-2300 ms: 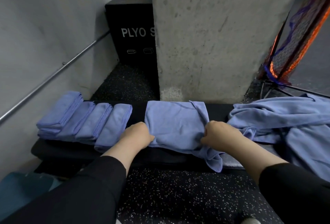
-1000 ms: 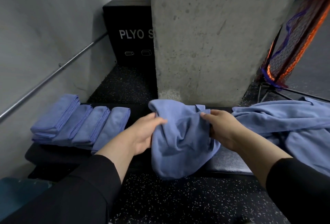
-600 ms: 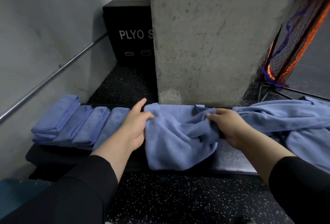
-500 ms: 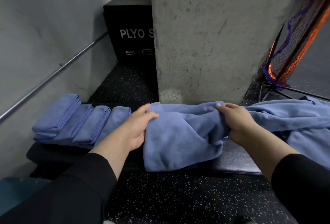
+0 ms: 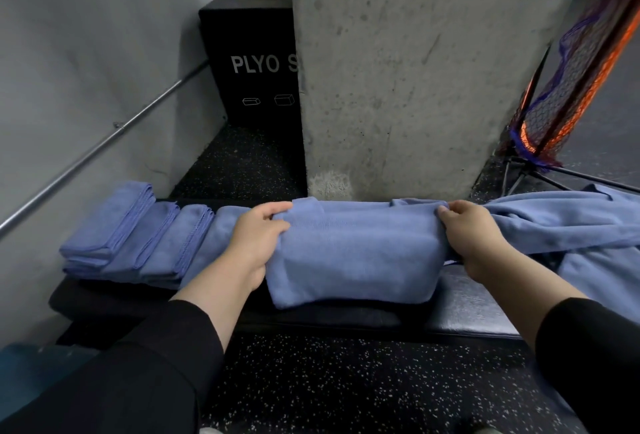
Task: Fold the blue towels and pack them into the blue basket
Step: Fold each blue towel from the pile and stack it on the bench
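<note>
Since half a second ago both hands have moved apart along the far edge of the towel, pulling the bunched cloth out into a smooth, wide band; the right hand has travelled furthest, towards the loose pile.

At the far left a metal handrail [image 5: 104,143] runs along the grey wall. Below it, on the left end of the black padded desk [image 5: 471,309], four folded towels [image 5: 138,239] lie in an overlapping row, each leaning on its neighbour; the fourth is partly hidden behind the left forearm. A patch of teal at the bottom left corner is too cropped to identify.

The left hand [image 5: 258,243] grips the left end of the towel being folded [image 5: 356,253], its fingers [image 5: 277,208] curled over the far corner and the thumb on top of the cloth. This one towel lies across the middle of the desk, doubled over, with its near edge hanging slightly past the desk's front. The right hand [image 5: 471,236] pinches the towel's right far corner, fingers [image 5: 446,208] curled around the fabric.

Behind stand a black plyo box [image 5: 252,53] printed with "PLYO S" and a concrete pillar [image 5: 415,70]. At the right, touching the right hand, a loose pile of unfolded blue towels [image 5: 571,226] spreads over the desk's right end; their number cannot be counted. Above it leans an orange and purple net [image 5: 581,63] on a black frame. Black speckled rubber floor [image 5: 346,381] fills the foreground, between two black sleeves.
</note>
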A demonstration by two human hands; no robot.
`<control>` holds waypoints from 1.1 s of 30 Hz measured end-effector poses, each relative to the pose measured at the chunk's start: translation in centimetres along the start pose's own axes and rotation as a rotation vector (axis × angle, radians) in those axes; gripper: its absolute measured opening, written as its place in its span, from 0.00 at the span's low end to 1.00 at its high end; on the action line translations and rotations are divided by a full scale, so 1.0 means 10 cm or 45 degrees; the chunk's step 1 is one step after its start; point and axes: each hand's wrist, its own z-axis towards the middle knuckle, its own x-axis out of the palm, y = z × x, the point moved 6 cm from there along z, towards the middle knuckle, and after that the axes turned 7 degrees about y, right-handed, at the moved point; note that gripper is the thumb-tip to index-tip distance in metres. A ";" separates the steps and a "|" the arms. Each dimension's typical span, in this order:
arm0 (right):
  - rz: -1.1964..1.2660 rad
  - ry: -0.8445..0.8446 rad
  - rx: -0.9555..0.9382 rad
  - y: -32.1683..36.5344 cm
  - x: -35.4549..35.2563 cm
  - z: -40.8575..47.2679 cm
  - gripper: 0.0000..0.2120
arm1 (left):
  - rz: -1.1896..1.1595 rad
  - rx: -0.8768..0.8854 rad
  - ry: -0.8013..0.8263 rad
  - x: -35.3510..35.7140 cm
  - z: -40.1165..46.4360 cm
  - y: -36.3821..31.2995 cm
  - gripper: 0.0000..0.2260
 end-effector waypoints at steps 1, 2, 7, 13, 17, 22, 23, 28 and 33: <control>-0.053 -0.025 -0.033 0.02 -0.03 0.00 0.11 | 0.009 0.020 -0.026 -0.03 0.01 -0.02 0.16; -0.156 -0.037 -0.072 0.05 -0.04 0.00 0.11 | 0.044 0.037 -0.036 -0.04 0.02 -0.03 0.16; -0.698 0.156 -0.107 -0.06 0.12 -0.10 0.17 | 0.623 -0.006 0.180 0.09 -0.02 0.13 0.26; -0.877 0.437 -0.132 -0.17 0.37 -0.25 0.26 | 0.703 -0.025 0.312 0.23 -0.11 0.31 0.24; -0.698 0.319 -0.208 -0.12 0.27 -0.25 0.09 | 0.388 0.032 0.114 0.11 -0.07 0.23 0.16; -0.418 0.083 -0.291 -0.04 0.04 -0.25 0.02 | -0.184 0.039 0.091 0.01 -0.06 0.03 0.17; -0.458 0.107 -0.287 -0.07 0.04 -0.25 0.01 | -0.171 0.049 0.125 0.00 -0.06 0.02 0.19; -0.985 0.321 -0.310 -0.36 0.21 -0.33 0.06 | 1.098 0.155 0.150 0.05 -0.09 0.23 0.14; -1.209 0.176 -0.506 -0.38 0.23 -0.52 0.09 | 1.281 0.126 0.270 0.22 -0.18 0.41 0.22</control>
